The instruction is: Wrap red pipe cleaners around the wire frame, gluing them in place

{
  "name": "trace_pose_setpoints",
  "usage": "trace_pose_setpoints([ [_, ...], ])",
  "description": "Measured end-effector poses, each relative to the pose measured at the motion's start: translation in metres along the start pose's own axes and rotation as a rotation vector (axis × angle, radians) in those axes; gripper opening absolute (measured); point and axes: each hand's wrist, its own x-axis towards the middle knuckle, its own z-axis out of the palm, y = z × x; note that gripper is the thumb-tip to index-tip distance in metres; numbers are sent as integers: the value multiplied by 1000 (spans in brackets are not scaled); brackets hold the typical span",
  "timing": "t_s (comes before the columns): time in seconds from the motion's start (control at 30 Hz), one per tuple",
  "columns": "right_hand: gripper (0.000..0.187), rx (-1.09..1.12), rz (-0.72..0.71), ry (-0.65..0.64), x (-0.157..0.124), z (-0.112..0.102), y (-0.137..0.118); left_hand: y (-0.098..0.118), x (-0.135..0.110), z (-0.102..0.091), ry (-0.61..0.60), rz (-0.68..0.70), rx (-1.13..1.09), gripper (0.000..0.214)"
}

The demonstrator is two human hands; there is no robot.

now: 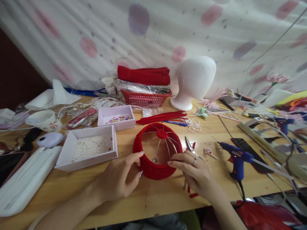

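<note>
A round red crown frame point(155, 171), with a fuzzy band and thin wire ribs meeting at a small red disc point(161, 133), rests on the wooden table. My left hand point(122, 175) is at its left front; the index fingertip touches the band while the thumb stands apart. At the right front, my right hand point(194, 169) has its fingertips closed on the band's rim, its thumb hidden. Scissors point(190, 146) lie just beyond the right hand. Short red fuzzy strips point(193, 195) lie partly under that hand.
Right: a blue glue gun point(237, 158) and black phone point(251, 155). Left: a white box of beads point(63, 156) and a smaller gem box point(116, 124). Behind: red pipe cleaners point(161, 117), a red basket point(146, 99), a white foam head point(195, 78). The table's front edge is near.
</note>
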Motion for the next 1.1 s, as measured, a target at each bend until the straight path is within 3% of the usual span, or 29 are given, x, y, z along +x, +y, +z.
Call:
trace_pose_setpoints([
  [0.13, 40, 27, 10, 20, 0, 3, -1, 1, -2, 1, -33, -13, 4, 50],
  [0.47, 26, 95, 81, 103, -1, 10, -9, 4, 2, -3, 15, 61, 35, 27],
  [0.7, 24, 99, 124, 84, -1, 10, -8, 3, -3, -3, -30, 66, 93, 46],
  [0.83, 17, 155, 229, 99, -2, 13, -8, 3, -4, -2, -37, 50, 96, 42],
  [1.1, 16, 178, 238, 106, -3, 13, -5, 3, -2, -2, 0, 79, 48, 35],
])
